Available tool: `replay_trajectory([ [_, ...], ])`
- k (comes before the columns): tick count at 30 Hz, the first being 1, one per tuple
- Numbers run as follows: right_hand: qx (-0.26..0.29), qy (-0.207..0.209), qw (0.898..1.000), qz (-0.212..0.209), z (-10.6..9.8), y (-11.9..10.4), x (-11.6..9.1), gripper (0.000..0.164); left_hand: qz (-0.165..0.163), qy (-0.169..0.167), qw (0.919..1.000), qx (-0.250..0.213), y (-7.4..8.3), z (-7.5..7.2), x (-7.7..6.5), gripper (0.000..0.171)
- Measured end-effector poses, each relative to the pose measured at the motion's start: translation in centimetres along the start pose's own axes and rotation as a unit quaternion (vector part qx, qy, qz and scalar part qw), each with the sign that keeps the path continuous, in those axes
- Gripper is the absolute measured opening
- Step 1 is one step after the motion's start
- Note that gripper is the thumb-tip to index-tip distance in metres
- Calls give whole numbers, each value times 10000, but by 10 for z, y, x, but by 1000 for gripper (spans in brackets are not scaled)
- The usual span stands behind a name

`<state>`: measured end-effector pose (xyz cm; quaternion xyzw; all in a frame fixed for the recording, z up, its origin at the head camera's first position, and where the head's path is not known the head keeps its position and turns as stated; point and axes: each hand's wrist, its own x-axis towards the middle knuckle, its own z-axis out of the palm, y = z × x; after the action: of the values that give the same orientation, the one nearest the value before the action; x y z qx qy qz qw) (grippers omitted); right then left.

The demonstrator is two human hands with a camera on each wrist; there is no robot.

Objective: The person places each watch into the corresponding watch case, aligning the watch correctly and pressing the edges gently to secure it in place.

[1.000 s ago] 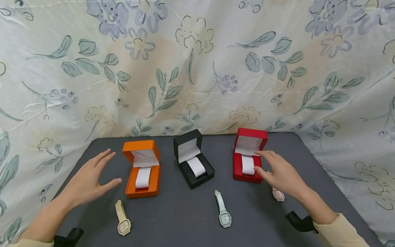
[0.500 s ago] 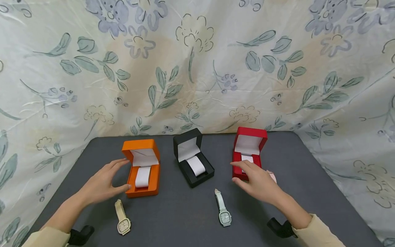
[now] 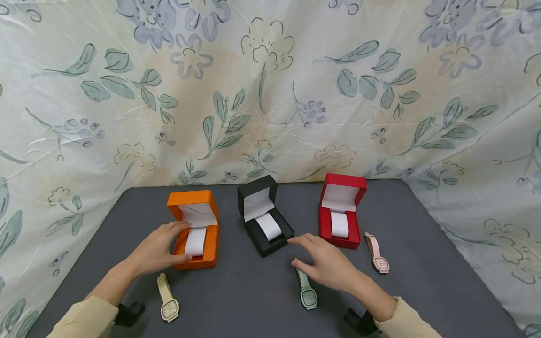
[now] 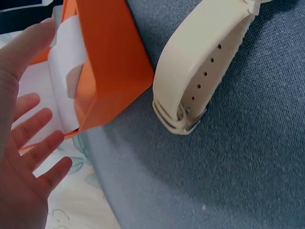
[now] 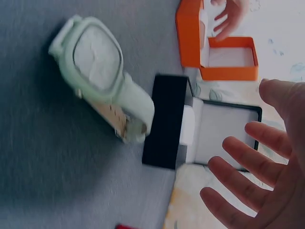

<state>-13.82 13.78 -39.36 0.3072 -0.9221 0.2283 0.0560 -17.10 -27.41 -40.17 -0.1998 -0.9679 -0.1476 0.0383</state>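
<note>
My left hand (image 3: 158,249) hovers with spread, relaxed fingers at the left side of an open orange watch box (image 3: 186,198), its fingertips overlapping the box beside the white cushion (image 3: 196,242). My right hand (image 3: 327,263) is held over the strap end of a mint-green watch (image 3: 308,298), fingers apart and holding nothing. Its index fingertip lies near the front corner of an open black watch box (image 3: 255,188). In the left wrist view, a cream watch (image 4: 186,62) with a buckled strap lies beside the orange box. The right wrist view shows the mint watch's white dial (image 5: 95,57).
At the right stands an open red watch box (image 3: 344,180) with a white cushion (image 3: 339,225). A pink watch (image 3: 380,264) lies to its right. The dark grey table (image 3: 245,300) ends at a floral cloth (image 3: 270,94) behind. Black bands (image 3: 128,313) circle both wrists.
My left hand has moved right, up to the orange box. My right hand has swept left from the red box and pink watch to the mint watch. Boxes and watches have stayed put.
</note>
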Motion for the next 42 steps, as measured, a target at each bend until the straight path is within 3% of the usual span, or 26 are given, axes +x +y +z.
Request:
replay_trajectory([
  [9, 327, -498, 9981, -171, 19, -15, 6, 42, 130, -200, 9996, 157, -1, 4, 10, 70],
  [19, 497, -657, 9957, -418, 35, -34, 17, 41, 48, -576, 9982, 136, -4, 5, 20, 69],
  [35, 762, -803, 9922, -566, 53, -53, 26, 37, 34, -704, 9972, 254, 1, 8, 29, 63],
  [42, 907, -858, 9892, -765, 65, -65, 33, 35, 70, -624, 9980, -11, -2, 8, 24, 64],
])
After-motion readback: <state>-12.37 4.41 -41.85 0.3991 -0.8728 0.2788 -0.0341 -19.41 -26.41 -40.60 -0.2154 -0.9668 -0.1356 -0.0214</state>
